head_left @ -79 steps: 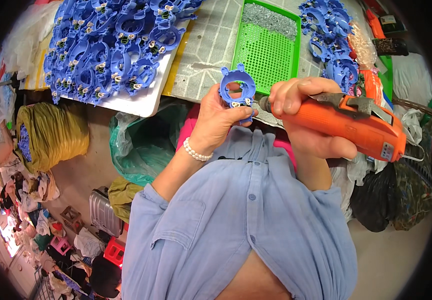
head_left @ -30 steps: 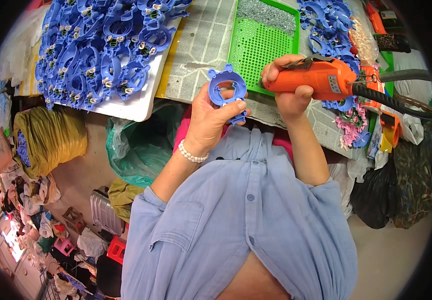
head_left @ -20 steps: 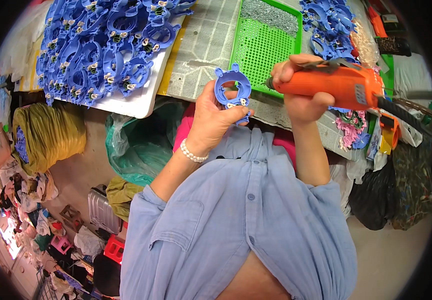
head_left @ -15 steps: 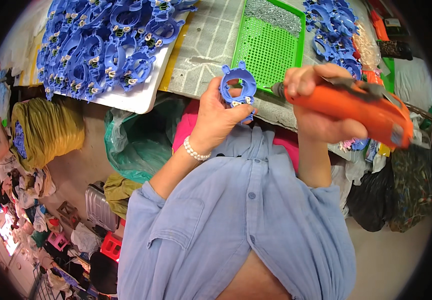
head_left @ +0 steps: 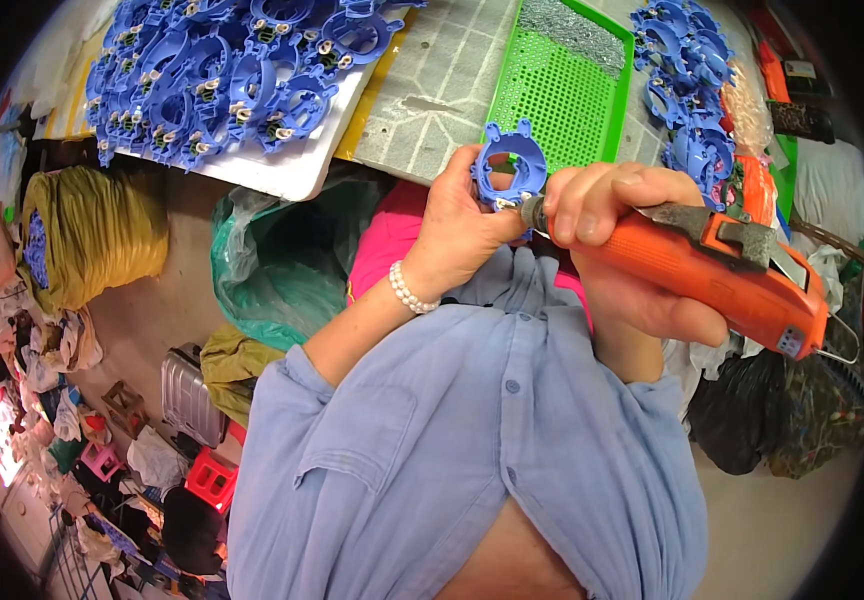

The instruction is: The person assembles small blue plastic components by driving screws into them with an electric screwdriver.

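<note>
I fear tilt-caused slipping.
Left hand (head_left: 459,232) clamped on blue plastic ring (head_left: 532,160); right hand (head_left: 620,235) clamped on long orange plastic screwdriver (head_left: 717,277) beside it.

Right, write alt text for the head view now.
A person's left hand holds a blue ring-shaped part while the right hand holds an orange power driver, its tip at or near the part. Beyond, on a table, a green perforated tray with silvery pieces lies between two groups of similar blue parts.
</note>
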